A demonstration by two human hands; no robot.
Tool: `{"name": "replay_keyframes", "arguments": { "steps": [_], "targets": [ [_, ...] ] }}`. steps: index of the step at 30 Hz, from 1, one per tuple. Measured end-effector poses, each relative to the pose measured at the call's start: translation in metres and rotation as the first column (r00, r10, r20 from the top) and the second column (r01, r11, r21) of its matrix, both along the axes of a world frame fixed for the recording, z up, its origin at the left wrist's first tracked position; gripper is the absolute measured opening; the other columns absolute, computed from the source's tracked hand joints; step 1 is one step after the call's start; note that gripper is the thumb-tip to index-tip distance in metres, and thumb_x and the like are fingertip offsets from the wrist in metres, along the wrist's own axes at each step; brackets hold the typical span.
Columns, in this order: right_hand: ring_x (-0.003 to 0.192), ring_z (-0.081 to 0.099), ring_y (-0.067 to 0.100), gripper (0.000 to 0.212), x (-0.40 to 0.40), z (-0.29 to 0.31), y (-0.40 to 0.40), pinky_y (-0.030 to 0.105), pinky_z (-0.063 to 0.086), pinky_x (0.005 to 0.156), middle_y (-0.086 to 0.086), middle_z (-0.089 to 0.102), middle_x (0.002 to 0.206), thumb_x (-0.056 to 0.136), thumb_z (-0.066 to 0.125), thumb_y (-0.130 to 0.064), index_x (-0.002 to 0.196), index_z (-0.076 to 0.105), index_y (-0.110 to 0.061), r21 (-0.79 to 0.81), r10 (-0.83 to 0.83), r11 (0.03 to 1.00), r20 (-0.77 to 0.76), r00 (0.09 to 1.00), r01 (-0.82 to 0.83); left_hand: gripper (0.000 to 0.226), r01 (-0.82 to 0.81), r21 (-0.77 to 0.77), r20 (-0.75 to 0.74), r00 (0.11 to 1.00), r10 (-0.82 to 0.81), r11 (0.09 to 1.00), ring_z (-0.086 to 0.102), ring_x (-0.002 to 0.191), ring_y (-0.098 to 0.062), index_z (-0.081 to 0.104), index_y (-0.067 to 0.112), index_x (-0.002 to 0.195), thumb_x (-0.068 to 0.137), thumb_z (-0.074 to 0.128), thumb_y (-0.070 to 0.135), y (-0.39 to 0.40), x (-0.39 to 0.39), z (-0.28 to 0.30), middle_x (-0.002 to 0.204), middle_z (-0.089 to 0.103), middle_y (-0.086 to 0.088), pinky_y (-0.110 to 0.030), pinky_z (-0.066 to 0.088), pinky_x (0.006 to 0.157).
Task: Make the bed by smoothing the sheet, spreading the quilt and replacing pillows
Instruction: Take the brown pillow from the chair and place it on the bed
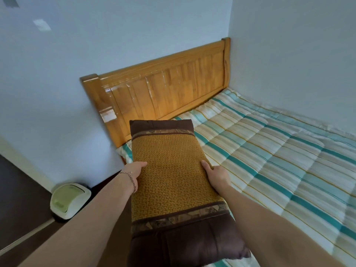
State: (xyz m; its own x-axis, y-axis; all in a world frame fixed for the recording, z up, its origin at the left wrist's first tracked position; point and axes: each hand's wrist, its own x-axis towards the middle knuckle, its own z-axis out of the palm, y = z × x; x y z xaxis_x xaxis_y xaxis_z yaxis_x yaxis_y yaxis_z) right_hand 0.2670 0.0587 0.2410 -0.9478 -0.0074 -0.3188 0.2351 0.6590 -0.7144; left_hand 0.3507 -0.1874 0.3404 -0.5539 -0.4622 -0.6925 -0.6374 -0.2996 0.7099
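A: Where is the pillow (pixel 173 176)?

B: In both hands, lengthwise in front of the person, over the near left part of the bed. Its far brown end points at the headboard (pixel 163 89); the near brown end hangs low, close to the camera. The middle is a woven yellow panel with a patterned band at each end.

A: How does the left hand (pixel 135 170) grip it?

B: It holds the left edge of the yellow panel. The thumb lies on top; the fingers go under the pillow and are hidden. A thin bracelet (pixel 131 179) sits on that wrist.

A: And the right hand (pixel 215 175)?

B: It grips the right edge opposite, thumb on top of the weave, fingers curled under the side, out of sight.

A: Does the pillow touch the bed?

B: I cannot tell; its underside is hidden.

A: What covers the bed?

B: A quilt (pixel 269 151) with cream, teal and thin yellow stripes, spread flat up to the headboard and to the wall on the right.

A: Anything beside the bed?

B: A small white and pale green device (pixel 69 201) on the dark floor (pixel 21 201), near the left wall.
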Motion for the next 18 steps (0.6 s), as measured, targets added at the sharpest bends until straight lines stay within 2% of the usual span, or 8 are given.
{"name": "replay_keyframes", "arguments": {
  "steps": [4, 8, 12, 15, 18],
  "targets": [
    [0.067, 0.058, 0.021, 0.066, -0.055, 0.006, -0.047, 0.032, 0.04, 0.057, 0.004, 0.058, 0.067, 0.089, 0.039, -0.074, 0.063, 0.05, -0.014, 0.035, 0.043, 0.999, -0.017, 0.999, -0.042, 0.064, -0.028, -0.021, 0.03, 0.999, 0.029, 0.999, 0.046, 0.124, -0.037, 0.035, 0.005, 0.144, 0.091, 0.064, 0.025, -0.045, -0.051, -0.003, 0.138, 0.045, -0.02, -0.052, 0.035, 0.108],
    [0.069, 0.061, 0.022, 0.069, -0.095, -0.001, -0.079, 0.032, 0.042, 0.057, 0.004, 0.06, 0.069, 0.086, 0.038, -0.077, 0.066, 0.055, -0.013, 0.051, 0.0, 0.999, 0.001, 1.0, 0.0, 0.065, -0.004, -0.012, 0.008, 1.0, 0.004, 1.0, 0.041, 0.129, -0.035, 0.033, 0.007, 0.146, 0.091, 0.064, 0.023, -0.082, -0.099, -0.003, 0.145, 0.04, -0.017, -0.05, 0.032, 0.111],
    [0.072, 0.064, 0.025, 0.075, -0.133, -0.005, -0.112, 0.035, 0.047, 0.062, 0.008, 0.064, 0.072, 0.085, 0.037, -0.079, 0.071, 0.059, -0.009, 0.052, -0.056, 0.997, 0.014, 0.998, 0.056, 0.069, 0.073, 0.0, -0.026, 0.997, -0.073, 0.997, 0.038, 0.134, -0.033, 0.032, 0.005, 0.146, 0.089, 0.066, 0.023, -0.121, -0.147, -0.006, 0.148, 0.036, -0.015, -0.05, 0.028, 0.113],
    [0.073, 0.066, 0.025, 0.083, -0.16, -0.007, -0.137, 0.038, 0.052, 0.07, 0.009, 0.068, 0.077, 0.083, 0.037, -0.081, 0.082, 0.067, -0.004, 0.035, -0.127, 0.991, 0.02, 0.992, 0.126, 0.069, 0.156, 0.003, -0.04, 0.987, -0.156, 0.988, 0.038, 0.134, -0.033, 0.033, 0.004, 0.145, 0.088, 0.068, 0.023, -0.153, -0.189, -0.012, 0.148, 0.037, -0.015, -0.05, 0.027, 0.114],
    [0.073, 0.066, 0.023, 0.083, -0.184, -0.005, -0.161, 0.037, 0.053, 0.07, 0.007, 0.068, 0.077, 0.083, 0.036, -0.081, 0.084, 0.069, -0.005, 0.038, -0.202, 0.979, 0.016, 0.979, 0.202, 0.068, 0.256, -0.022, -0.045, 0.966, -0.256, 0.966, 0.038, 0.134, -0.033, 0.033, 0.0, 0.145, 0.09, 0.067, 0.021, -0.179, -0.235, -0.009, 0.148, 0.038, -0.017, -0.047, 0.028, 0.114]
  ]
}}
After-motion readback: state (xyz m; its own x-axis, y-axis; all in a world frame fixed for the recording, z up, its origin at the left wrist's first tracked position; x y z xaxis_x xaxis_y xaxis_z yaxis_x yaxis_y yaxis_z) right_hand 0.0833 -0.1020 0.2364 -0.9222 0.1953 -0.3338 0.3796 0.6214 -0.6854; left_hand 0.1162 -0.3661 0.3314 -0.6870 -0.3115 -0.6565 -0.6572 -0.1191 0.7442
